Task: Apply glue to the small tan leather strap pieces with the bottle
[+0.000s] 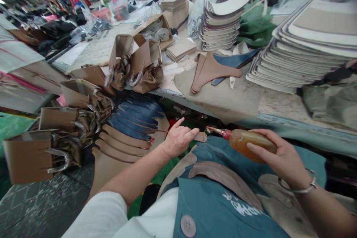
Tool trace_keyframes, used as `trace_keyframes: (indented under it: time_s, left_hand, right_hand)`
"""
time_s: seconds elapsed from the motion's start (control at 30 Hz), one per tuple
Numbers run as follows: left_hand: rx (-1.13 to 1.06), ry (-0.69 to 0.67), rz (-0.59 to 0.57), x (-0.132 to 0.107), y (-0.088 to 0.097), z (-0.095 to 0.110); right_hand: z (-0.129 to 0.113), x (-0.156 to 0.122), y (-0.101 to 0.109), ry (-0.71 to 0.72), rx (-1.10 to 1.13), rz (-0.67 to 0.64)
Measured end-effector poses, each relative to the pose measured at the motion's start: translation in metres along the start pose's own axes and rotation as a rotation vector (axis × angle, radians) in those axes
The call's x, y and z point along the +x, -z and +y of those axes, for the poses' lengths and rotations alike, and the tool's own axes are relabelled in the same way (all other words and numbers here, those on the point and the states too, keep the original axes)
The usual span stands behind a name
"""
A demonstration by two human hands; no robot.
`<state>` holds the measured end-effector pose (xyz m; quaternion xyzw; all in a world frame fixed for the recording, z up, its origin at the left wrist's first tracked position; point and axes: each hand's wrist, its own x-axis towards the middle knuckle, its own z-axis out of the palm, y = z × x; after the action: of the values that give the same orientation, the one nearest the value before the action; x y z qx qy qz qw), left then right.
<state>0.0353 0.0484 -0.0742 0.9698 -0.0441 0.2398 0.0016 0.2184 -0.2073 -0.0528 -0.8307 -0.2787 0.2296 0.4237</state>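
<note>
My right hand point(287, 161) is wrapped round an amber squeeze bottle point(242, 142), which is tipped on its side with its red, smeared nozzle pointing left. The nozzle's tip is close to the end of a narrow tan leather strap point(201, 137); I cannot tell whether they touch. Between the fingers of my left hand point(178, 139) that strap is pinched, and a thin brown length sticks out on the hand's other side. A curved brown leather piece point(223, 178) lies on the apron over my lap.
Fanned blue leather pieces point(136, 117) and tan leather pieces point(119, 143) lie to the left, beside several brown bags point(28, 156). Across the worktable point(240, 100) are curved tan and blue cut pieces point(213, 68) and tall stacks of curved panels point(301, 59).
</note>
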Motion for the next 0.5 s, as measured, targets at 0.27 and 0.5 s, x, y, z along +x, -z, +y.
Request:
trace_keyframes:
  time_s: [0.27,0.5]
  left_hand:
    - [0.015,-0.027,-0.006,-0.002,-0.001,-0.003]
    - [0.012,-0.056,-0.008,-0.01,-0.002,-0.006]
  right_hand:
    - [-0.003,-0.007,-0.011,-0.055,0.169,-0.219]
    - [0.001,-0.014,-0.014,-0.055,0.284,-0.304]
